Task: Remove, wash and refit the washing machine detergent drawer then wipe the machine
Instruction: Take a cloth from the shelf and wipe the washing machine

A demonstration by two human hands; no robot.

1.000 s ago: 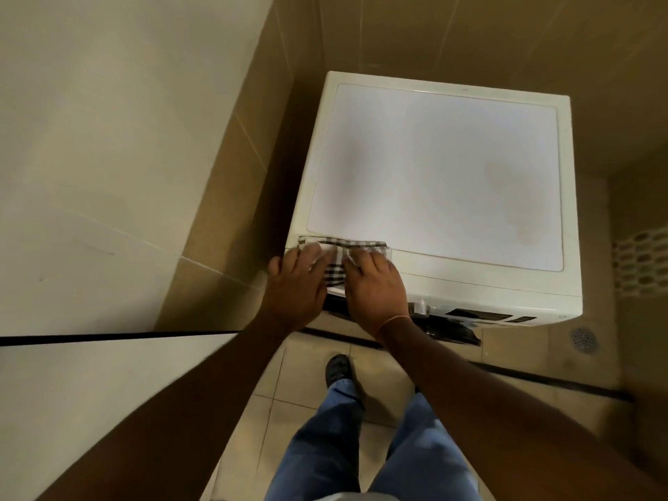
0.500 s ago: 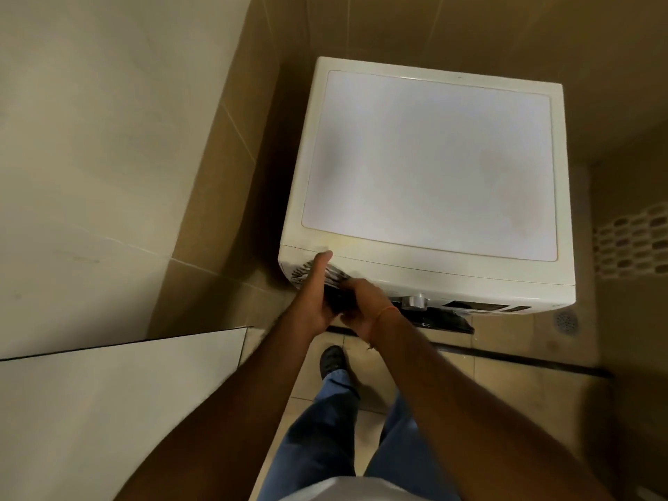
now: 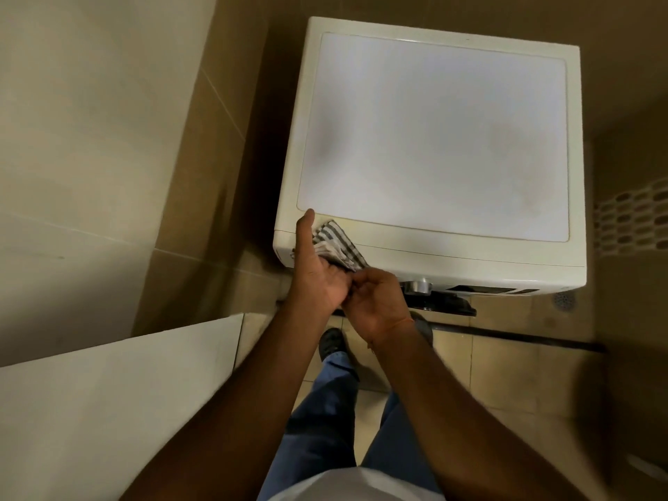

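A white front-loading washing machine (image 3: 433, 132) stands in a tiled corner, seen from above. At its front left corner a grey-and-white striped cloth (image 3: 338, 245) lies bunched against the top front edge. My left hand (image 3: 318, 273) holds the cloth, thumb raised along the machine's edge. Close beside it, my right hand (image 3: 376, 301) has curled fingers that pinch the cloth's lower end. The front panel, where the detergent drawer sits, is hidden behind my hands. A silver dial (image 3: 417, 286) and a dark display (image 3: 480, 289) show on the front panel.
Beige tiled walls close in on the left and behind. A pale ledge (image 3: 108, 410) fills the lower left. A floor drain (image 3: 564, 301) sits at the right of the machine. My legs and a dark shoe (image 3: 330, 341) stand on the floor tiles.
The cloth was flat on the top front edge under both hands, then dropped down the front face; now it is bunched up at the front left corner, held between both hands.
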